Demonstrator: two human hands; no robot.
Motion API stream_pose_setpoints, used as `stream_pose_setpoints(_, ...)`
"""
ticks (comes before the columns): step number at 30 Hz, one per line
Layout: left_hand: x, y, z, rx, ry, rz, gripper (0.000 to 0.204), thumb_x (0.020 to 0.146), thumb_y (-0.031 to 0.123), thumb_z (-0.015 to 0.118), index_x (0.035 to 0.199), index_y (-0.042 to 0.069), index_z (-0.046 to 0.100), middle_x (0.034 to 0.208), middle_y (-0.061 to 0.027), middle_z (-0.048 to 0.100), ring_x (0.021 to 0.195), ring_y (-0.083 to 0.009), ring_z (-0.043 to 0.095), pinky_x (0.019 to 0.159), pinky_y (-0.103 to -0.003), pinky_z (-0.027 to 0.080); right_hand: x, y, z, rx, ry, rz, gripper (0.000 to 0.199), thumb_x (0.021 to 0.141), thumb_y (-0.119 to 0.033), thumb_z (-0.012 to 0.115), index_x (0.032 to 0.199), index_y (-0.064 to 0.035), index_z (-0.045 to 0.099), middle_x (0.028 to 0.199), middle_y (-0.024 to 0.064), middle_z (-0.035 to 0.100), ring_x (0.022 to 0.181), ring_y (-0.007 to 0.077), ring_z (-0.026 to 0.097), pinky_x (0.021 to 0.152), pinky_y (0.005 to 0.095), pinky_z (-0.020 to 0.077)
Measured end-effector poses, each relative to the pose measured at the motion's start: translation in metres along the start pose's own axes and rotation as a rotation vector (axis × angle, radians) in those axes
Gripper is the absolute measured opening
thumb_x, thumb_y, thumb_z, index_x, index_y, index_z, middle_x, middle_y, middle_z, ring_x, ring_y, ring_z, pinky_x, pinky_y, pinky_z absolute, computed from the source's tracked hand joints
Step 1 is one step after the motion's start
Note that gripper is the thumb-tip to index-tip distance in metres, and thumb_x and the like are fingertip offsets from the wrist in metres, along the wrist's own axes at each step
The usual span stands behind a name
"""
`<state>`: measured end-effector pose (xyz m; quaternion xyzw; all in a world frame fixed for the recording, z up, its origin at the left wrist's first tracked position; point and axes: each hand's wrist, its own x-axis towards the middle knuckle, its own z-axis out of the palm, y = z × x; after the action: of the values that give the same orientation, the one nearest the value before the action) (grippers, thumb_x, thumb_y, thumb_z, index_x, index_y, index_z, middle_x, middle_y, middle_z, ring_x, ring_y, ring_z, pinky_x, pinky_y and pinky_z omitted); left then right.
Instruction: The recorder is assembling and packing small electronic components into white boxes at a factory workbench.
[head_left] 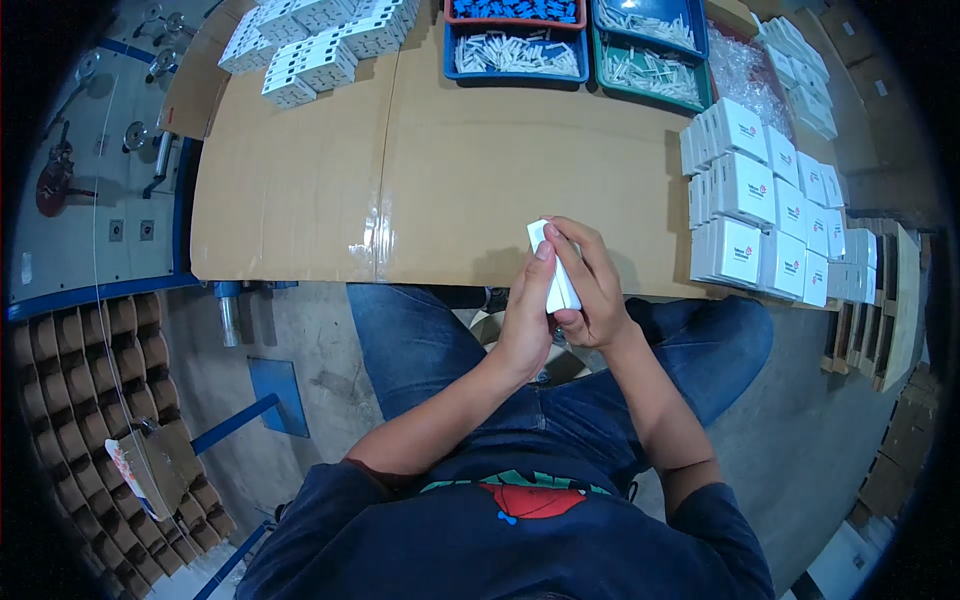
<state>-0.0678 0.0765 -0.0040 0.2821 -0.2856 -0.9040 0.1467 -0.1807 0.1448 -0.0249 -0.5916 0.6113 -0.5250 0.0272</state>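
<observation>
A white case [563, 289] was gripped.
I saw the left hand [528, 318] and the right hand [600, 298] closed around it, near the edge of the brown cardboard [290, 180].

Left hand [527, 318] and right hand [594, 286] curled in a facing grip, left thumb [542, 258] extended forward; bare forearms [445, 415] converging from below.
</observation>
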Motion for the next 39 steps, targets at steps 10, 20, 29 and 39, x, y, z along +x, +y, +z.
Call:
stream_pose_setpoints(10, 0.000, -0.004, -0.003, -0.028, 0.043, 0.035, 0.054, 0.110, 0.052, 0.042, 0.140, 0.009, 0.050, 0.120, -0.0059, 0.063, 0.111, -0.0167, 0.063, 0.097, -0.034, 0.052, 0.000, 0.001, 0.006, 0.049, -0.002, 0.027, 0.078, 0.103, -0.059, 0.044, 0.137, 0.0094, 0.058, 0.136, 0.0309, 0.056, 0.119, 0.0460, 0.060, 0.102, 0.0506, 0.0488)
stream_pose_setpoints(20, 0.018, -0.004, -0.024, 0.261, 0.100, 0.296, 0.067, 0.106, 0.029, 0.049, 0.163, 0.013, 0.019, 0.145, -0.0133, 0.043, 0.134, -0.0242, 0.044, 0.112, -0.038, 0.037, 0.001, -0.002, 0.008, 0.245, -0.066, 0.414, 0.075, 0.096, -0.045, 0.069, 0.154, -0.0028, 0.046, 0.157, 0.0197, 0.043, 0.148, 0.0376, 0.040, 0.118, 0.0464, 0.0371)
stream_pose_setpoints(29, 0.019, 0.016, -0.022, 0.072, 0.078, -0.182, 0.062, 0.106, 0.062, 0.040, 0.147, 0.016, 0.048, 0.131, -0.0024, 0.059, 0.120, -0.0166, 0.058, 0.102, -0.038, 0.048, -0.007, 0.009, -0.004, 0.408, -0.169, 0.545, 0.074, 0.081, -0.023, 0.087, 0.147, -0.0092, 0.055, 0.153, 0.0155, 0.046, 0.145, 0.0324, 0.045, 0.117, 0.0452, 0.0396)
stream_pose_setpoints(39, 0.010, 0.011, -0.029, 0.022, -0.011, -0.219, 0.056, 0.105, 0.056, 0.050, 0.139, 0.011, 0.051, 0.124, -0.0060, 0.060, 0.113, -0.0183, 0.062, 0.100, -0.037, 0.049, -0.004, 0.000, -0.001, 0.302, -0.161, 0.462, 0.061, 0.087, -0.024, 0.082, 0.142, -0.0095, 0.059, 0.149, 0.0188, 0.051, 0.137, 0.0359, 0.052, 0.113, 0.0442, 0.0416)
